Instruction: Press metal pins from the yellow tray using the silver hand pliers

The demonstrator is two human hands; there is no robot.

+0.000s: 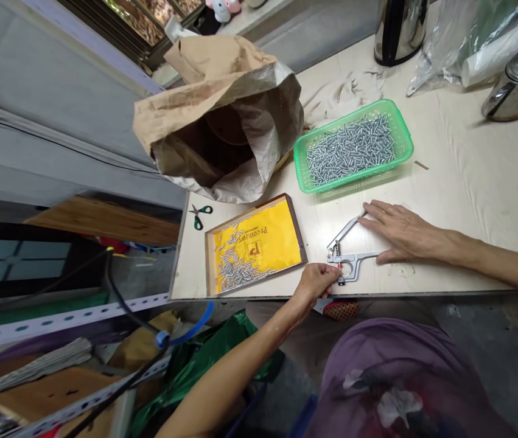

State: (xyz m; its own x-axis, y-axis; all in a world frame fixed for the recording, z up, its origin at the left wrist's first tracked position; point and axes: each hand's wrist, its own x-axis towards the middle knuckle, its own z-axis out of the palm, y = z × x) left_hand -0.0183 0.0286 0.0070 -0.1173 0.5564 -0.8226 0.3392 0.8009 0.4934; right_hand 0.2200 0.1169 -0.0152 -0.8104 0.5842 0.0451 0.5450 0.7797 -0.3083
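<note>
- left hand (318, 283): thumb and forefinger pinched nearly together at the red-marked end of the tool; i cannot tell whether a small part sits between them, and the other fingers curl out of sight.
- right hand (402, 234): spread wide, thumb at the end of the lower handle, fingertips on the raised lever (345, 232).
- metal tool (357, 261): on the table (459, 176) near its front edge, between the hands, a spring by its hinge.
- shallow tray (298, 234): left of the tool, small metal pieces (235, 271) lying on its yellow lining (281, 231), which reads "pr·comfort" upside down, beside a boxed "p"; the finer print is illegible.
- green basket (302, 164): beyond the tool, full of ridged metal pieces (354, 149).
- scissors (196, 212): beside the tray.
- paper bag (213, 79): behind the tray, its inside too dark to make out.
- kettle (400, 30): cut off by the top edge.
</note>
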